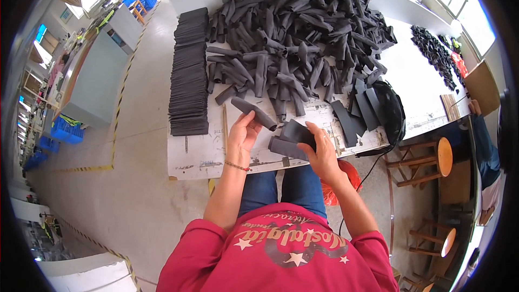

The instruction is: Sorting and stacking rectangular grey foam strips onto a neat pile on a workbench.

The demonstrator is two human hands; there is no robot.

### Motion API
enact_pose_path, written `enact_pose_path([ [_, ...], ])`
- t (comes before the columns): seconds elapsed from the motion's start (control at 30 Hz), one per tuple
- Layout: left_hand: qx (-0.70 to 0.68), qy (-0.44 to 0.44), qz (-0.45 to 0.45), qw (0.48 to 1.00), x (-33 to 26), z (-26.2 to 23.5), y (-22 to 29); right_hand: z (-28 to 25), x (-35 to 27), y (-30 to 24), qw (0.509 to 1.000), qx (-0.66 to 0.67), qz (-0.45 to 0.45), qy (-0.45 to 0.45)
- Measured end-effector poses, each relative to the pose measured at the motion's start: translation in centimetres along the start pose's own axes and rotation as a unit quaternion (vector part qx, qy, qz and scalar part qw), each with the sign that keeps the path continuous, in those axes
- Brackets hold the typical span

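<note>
My left hand (241, 135) pinches a curled dark grey fabric piece (254, 112) between thumb and fingers above the white table. My right hand (323, 154) is closed on an opened-out dark grey fabric piece (296, 131), its thumb on the near side. Just below that lies a folded dark grey piece (287, 147), close to the table's front edge; whether the right thumb touches it I cannot tell. Beyond both hands spreads a large heap of curled dark grey fabric pieces (303, 32). A long, tightly packed stack of flat pieces (189, 70) stands left of the heap.
Several flat dark pieces (348, 124) lie to the right, against a black rounded object (399, 113) with a cable. Small black pieces (432, 54) lie farther right. A red plastic bag (346, 181) hangs below the table edge. Wooden stools (444, 157) stand at right.
</note>
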State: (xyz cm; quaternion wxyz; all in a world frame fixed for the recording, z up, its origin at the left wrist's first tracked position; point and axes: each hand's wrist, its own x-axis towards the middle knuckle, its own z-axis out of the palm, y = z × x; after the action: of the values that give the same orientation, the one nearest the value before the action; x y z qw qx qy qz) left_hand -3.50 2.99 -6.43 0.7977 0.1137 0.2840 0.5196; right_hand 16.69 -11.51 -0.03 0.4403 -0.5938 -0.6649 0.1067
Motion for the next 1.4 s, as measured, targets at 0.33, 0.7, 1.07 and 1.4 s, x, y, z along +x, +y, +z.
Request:
enact_pose_path([
  [0.33, -0.002, -0.102, -0.055, 0.993, -3.7, 4.2, -0.1, 0.1, 0.4, -1.7, 0.998, -0.057, -0.037, -0.01],
  [0.7, 0.034, -0.048, -0.081, 0.995, -3.2, 3.5, -0.6, -1.0, 0.3, -2.6, 0.991, -0.117, -0.068, 0.01],
  [1.07, 0.008, -0.118, -0.129, 0.985, -3.0, 3.3, -0.5, -2.0, 1.7, -2.2, 0.985, -0.14, -0.1, 0.027],
  [1.4, 0.043, -0.165, -0.085, 0.982, -5.0, 5.2, -0.8, -1.6, 2.0, -2.8, 0.958, -0.219, -0.174, 0.062],
])
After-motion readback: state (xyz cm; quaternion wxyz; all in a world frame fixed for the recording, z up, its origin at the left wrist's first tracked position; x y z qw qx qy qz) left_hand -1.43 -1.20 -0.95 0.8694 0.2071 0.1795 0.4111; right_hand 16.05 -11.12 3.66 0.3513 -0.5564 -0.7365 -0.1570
